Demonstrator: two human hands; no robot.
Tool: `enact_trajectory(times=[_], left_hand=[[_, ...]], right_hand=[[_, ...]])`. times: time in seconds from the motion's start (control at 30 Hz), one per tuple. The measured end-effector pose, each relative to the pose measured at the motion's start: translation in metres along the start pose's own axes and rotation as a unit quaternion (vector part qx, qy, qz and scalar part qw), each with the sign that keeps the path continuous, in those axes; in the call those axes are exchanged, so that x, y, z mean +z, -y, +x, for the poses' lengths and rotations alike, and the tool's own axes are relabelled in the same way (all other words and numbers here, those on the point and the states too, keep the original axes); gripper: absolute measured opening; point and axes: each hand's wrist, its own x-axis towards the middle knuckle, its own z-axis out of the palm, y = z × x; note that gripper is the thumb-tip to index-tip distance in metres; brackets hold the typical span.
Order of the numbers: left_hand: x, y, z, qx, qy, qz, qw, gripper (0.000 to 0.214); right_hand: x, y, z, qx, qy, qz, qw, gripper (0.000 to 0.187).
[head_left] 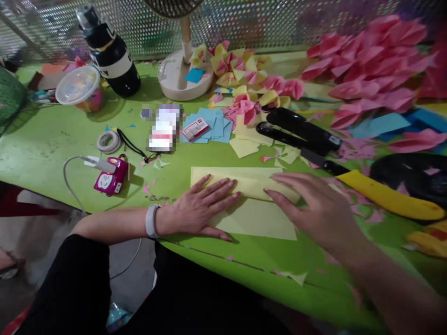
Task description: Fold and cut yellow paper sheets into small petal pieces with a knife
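Observation:
A sheet of pale yellow paper (258, 218) lies on the green table near its front edge, with its far part folded over toward me. My left hand (206, 204) rests flat on the paper's left side, fingers spread, pressing the fold down. At the right end of the folded part, my right hand (310, 204) curves its thumb and fingers around the raised flap. The right hand covers that end of the paper.
Right of the paper lie a black stapler (300, 132) and a yellow-handled knife (391, 193). Pink paper flowers (380, 65) pile up behind. Blue paper squares (218, 123), a phone (165, 128), tape (108, 142), a magenta device (111, 177) and a bottle (117, 60) occupy the left and back.

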Motion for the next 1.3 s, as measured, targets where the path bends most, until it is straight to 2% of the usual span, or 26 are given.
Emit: enact_trajectory(times=[0.07, 0.17, 0.3, 0.43, 0.8, 1.3], left_hand=[[0.001, 0.001, -0.001, -0.003, -0.001, -0.007, 1.000, 0.099], [0.001, 0.001, -0.002, -0.007, -0.003, -0.016, 1.000, 0.100], [0.004, 0.000, -0.003, -0.014, -0.008, -0.024, 1.000, 0.101], [0.006, 0.001, -0.004, -0.015, -0.007, -0.027, 0.999, 0.098], [0.008, 0.007, -0.003, -0.001, -0.026, -0.035, 0.999, 0.101], [0.006, 0.007, 0.000, -0.018, -0.004, -0.046, 0.999, 0.101]], right_hand=[[-0.005, 0.010, -0.004, -0.091, -0.027, -0.050, 0.994, 0.052], [-0.004, 0.028, -0.010, -0.212, 0.018, -0.064, 0.975, 0.078], [0.013, 0.041, -0.019, -0.175, 0.071, -0.063, 0.980, 0.079], [0.025, 0.039, -0.026, -0.159, 0.091, -0.054, 0.982, 0.076], [0.029, 0.031, -0.028, -0.167, 0.107, -0.066, 0.978, 0.079], [0.031, 0.030, -0.027, -0.159, 0.108, -0.057, 0.980, 0.079]])
